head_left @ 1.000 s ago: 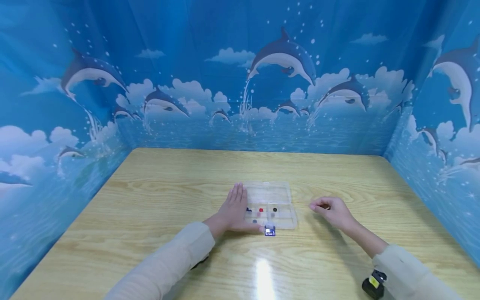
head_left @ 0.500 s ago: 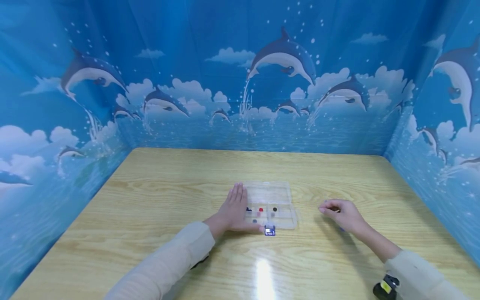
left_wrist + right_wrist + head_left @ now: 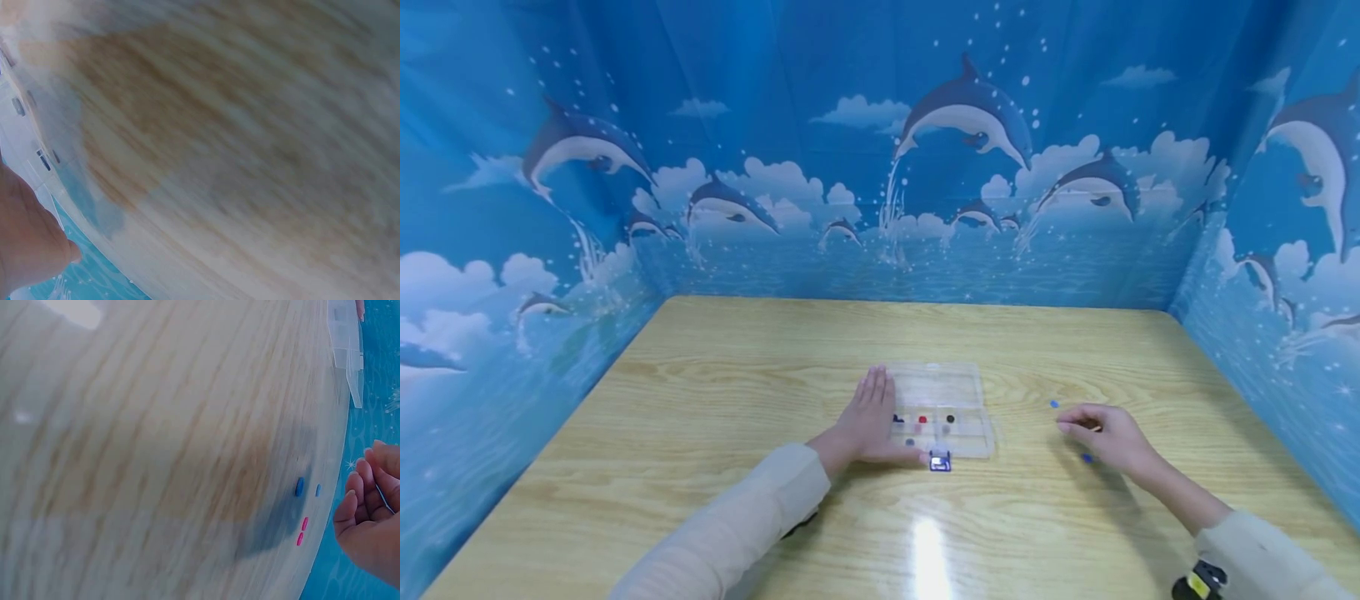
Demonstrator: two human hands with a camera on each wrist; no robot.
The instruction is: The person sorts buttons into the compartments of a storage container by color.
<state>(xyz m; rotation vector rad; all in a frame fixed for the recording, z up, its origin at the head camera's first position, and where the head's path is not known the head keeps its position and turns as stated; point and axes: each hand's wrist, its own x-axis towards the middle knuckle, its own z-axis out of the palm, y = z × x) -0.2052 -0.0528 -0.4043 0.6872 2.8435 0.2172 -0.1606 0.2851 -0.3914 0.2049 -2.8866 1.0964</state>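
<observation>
A clear plastic compartment box (image 3: 964,448) lies on the table with its lid (image 3: 934,385) folded back. Small pieces sit in it, among them a red one (image 3: 922,419), a black round one (image 3: 951,419) and dark blue bits by the fingers. Along its left side rests my left hand (image 3: 871,425), fingers straight, thumb at the front edge. Off to the right hovers my right hand (image 3: 1108,433), fingers loosely bent, with nothing visible between them. Near it lie two small blue pieces, one farther (image 3: 1054,403), one nearer (image 3: 1087,458). Two pink pieces (image 3: 302,531) show in the right wrist view.
A small blue-and-white item (image 3: 939,461) sits at the box's front edge, by the left thumb. The wood-grain table (image 3: 737,358) is bounded by blue dolphin-print curtains (image 3: 820,183) at the back and both sides.
My right hand has moved to the right, away from the box, and the two blue pieces have come into sight beside it. My left hand and the box have stayed put.
</observation>
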